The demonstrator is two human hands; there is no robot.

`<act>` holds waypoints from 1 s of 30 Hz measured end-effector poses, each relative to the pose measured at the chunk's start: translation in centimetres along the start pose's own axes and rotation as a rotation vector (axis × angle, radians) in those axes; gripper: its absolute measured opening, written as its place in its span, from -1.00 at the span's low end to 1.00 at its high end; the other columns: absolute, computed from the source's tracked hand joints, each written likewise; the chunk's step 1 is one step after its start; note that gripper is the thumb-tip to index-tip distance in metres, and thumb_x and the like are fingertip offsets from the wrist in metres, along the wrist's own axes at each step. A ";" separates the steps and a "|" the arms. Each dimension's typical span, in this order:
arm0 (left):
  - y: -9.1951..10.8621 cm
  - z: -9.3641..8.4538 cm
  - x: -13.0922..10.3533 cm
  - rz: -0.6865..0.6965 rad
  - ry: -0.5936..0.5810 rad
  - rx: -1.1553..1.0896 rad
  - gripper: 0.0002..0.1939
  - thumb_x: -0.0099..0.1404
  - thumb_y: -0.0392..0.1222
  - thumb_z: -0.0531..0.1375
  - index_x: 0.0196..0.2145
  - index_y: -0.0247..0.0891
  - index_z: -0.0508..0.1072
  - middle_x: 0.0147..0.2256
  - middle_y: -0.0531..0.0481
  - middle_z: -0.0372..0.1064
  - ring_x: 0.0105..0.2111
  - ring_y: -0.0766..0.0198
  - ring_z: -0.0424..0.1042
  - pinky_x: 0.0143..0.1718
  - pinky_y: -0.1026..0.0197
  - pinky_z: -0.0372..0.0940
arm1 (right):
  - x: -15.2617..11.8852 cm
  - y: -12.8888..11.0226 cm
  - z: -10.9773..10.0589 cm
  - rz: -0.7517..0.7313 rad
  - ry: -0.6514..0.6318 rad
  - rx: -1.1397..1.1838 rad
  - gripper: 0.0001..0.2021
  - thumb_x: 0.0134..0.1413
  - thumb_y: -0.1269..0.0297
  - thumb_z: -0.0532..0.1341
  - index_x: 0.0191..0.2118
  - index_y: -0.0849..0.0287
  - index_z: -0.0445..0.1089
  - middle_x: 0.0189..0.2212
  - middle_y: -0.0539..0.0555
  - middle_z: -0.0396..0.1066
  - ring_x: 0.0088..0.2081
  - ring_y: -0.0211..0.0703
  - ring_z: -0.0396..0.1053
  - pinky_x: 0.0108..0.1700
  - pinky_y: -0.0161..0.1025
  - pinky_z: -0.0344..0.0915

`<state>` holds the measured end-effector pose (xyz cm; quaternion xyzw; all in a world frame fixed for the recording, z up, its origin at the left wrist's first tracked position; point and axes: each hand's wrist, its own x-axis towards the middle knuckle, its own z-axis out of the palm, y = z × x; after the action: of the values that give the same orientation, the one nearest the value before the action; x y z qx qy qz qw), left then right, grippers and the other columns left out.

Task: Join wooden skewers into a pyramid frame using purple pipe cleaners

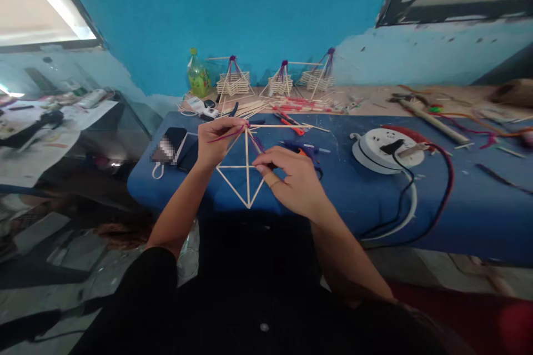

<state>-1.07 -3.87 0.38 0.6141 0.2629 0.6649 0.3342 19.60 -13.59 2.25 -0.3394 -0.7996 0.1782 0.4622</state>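
A pyramid-shaped frame of thin wooden sticks stands in front of me at the table's near edge, with one stick reaching out right from its top. Purple yarn is wound at the apex. My left hand pinches the frame at that apex, and a strand of yarn crosses its fingers. Lower down on the right side, my right hand is closed, thumb and forefinger together, where the yarn runs down from the top. Its fingertips are beside the frame's crossbar; the exact grip is partly hidden.
Behind stand similar stick models, a green-yellow bottle and loose sticks. Red-handled pliers and a blue glue gun lie beyond my right hand. A white cable reel sits right, a phone left.
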 end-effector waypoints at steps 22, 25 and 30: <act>-0.2 -0.9 -0.6 0.183 -0.251 0.180 -0.87 0.37 0.04 0.49 -0.28 0.00 0.80 -0.25 -0.08 0.75 -0.21 0.14 0.73 -0.06 0.07 0.63 | 17.2 3.4 -4.7 -0.105 -0.301 -0.252 -0.85 0.18 0.39 0.34 -0.31 -0.05 0.59 -0.19 -0.01 0.70 0.00 0.02 0.61 0.06 -0.07 0.43; -0.3 -1.4 -0.5 0.215 -0.256 0.177 -0.86 0.40 0.04 0.48 -0.25 -0.01 0.80 -0.23 -0.09 0.75 -0.19 0.15 0.74 -0.06 0.09 0.64 | 18.5 7.3 -3.7 -0.142 -0.405 -0.285 -0.84 0.14 0.41 0.33 -0.29 -0.02 0.64 -0.18 0.02 0.71 -0.05 0.02 0.60 0.08 -0.04 0.41; 0.2 -2.0 -0.3 0.248 -0.336 0.158 -0.89 0.45 -0.05 0.45 -0.22 -0.06 0.80 -0.09 -0.11 0.76 -0.10 0.15 0.76 0.00 0.12 0.66 | 19.2 11.4 -3.1 -0.305 -0.616 -0.348 -0.69 0.29 0.35 0.18 -0.06 0.08 0.70 -0.05 0.15 0.70 -0.02 0.01 0.57 0.14 -0.01 0.41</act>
<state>-3.10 -4.12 0.12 0.7680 0.1774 0.5667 0.2400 20.02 7.93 8.90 -0.2206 -0.9606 0.0624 0.1571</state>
